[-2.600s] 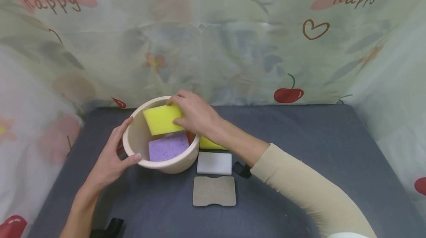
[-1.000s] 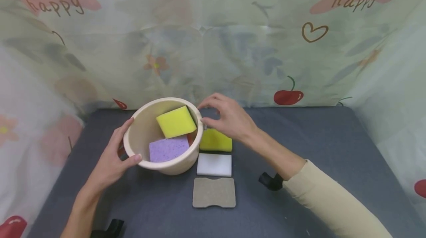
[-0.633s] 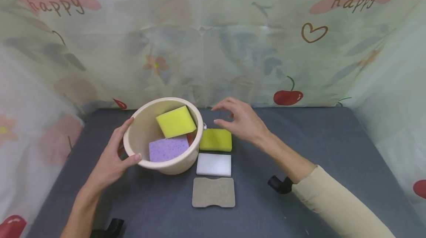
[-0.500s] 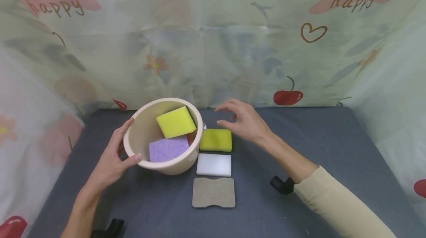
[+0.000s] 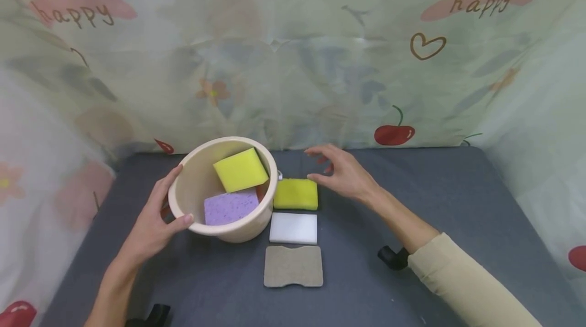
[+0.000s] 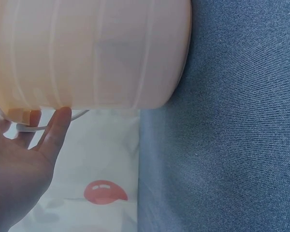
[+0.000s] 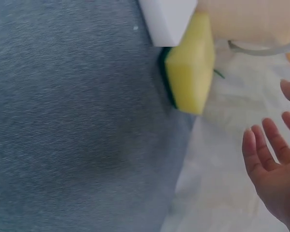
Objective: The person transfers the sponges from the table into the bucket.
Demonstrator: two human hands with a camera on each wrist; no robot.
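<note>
My left hand (image 5: 153,220) grips the left side of a cream bucket (image 5: 197,156), thumb over the rim and fingers against the outer wall. Inside the bucket a yellow sponge (image 5: 240,169) leans above a purple sponge (image 5: 231,207), and a sliver of something red shows beside them. My right hand (image 5: 345,172) hovers to the right of the bucket, fingers loosely bent around nothing. Just below and left of it, a second yellow sponge (image 5: 295,194) with a dark green underside (image 7: 166,77) lies on the table. The left wrist view shows the fingers (image 6: 58,133) under the bucket's rim.
In front of that sponge lie a white block (image 5: 293,228) and a grey-brown flat pad (image 5: 293,266) with notched edges. A thin handle (image 7: 266,50) hangs on the bucket. A patterned curtain (image 5: 320,78) stands behind the dark table (image 5: 366,286).
My right hand let go of the yellow sponge inside the bucket, then drew back to the right, uncovering the second yellow sponge. My left hand has stayed on the bucket.
</note>
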